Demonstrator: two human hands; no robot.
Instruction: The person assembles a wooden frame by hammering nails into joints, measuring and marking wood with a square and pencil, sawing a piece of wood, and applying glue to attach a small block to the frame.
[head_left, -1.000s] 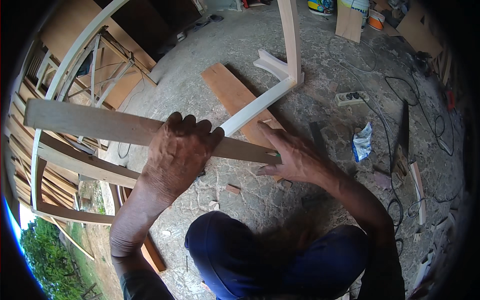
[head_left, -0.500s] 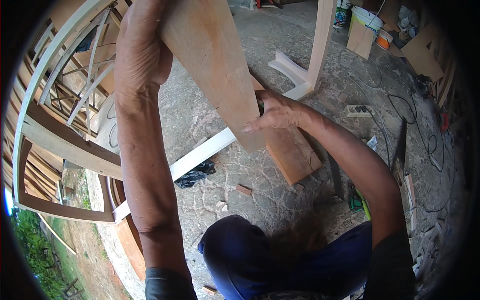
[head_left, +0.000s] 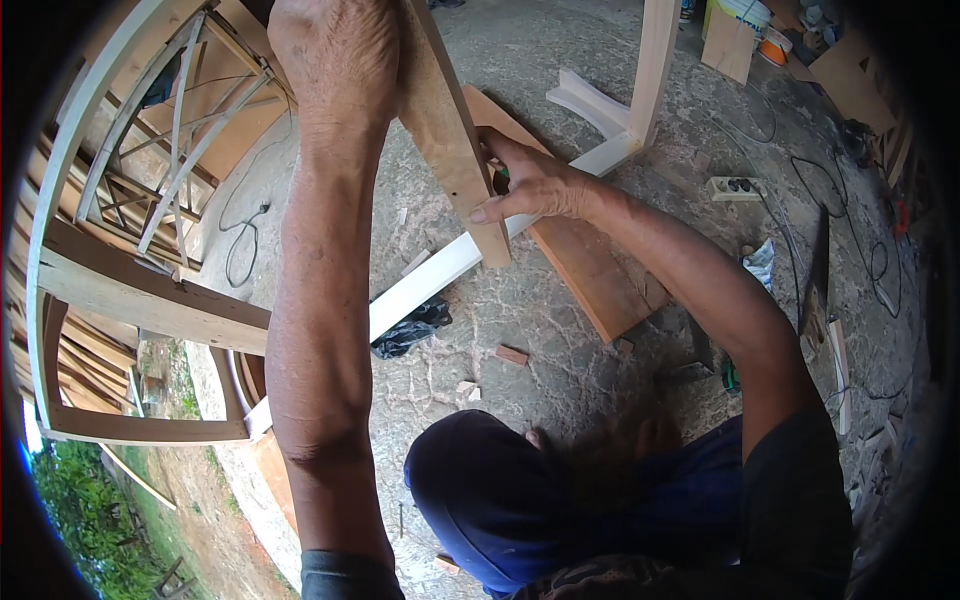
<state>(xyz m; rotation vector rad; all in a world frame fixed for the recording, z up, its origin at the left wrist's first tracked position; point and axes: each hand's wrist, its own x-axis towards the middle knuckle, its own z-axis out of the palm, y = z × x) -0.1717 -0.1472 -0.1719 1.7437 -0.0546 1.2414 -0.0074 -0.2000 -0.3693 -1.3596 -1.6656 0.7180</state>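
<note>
- The floor (head_left: 450, 380) under you is cracked and rough; a power strip (head_left: 735, 188) sits to the right, a curved wooden frame (head_left: 150, 295) to the left.
- Your right hand (head_left: 540, 190) grasps the board (head_left: 445, 145) low, before a white rail (head_left: 425, 285).
- Your left hand (head_left: 335, 50) meets it higher; its fingers are hidden, so I cannot tell its grip.
- The board's top is cut off.

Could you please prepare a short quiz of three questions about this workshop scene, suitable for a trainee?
1. Multiple choice: which hand is nearer to the lower end of the held board? (a) left (b) right
2. True or false: the black plastic bag lies on the floor.
3. Fill in: the power strip lies toward the ___ side of the picture.

Key:
1. b, the right hand
2. True
3. right
</note>
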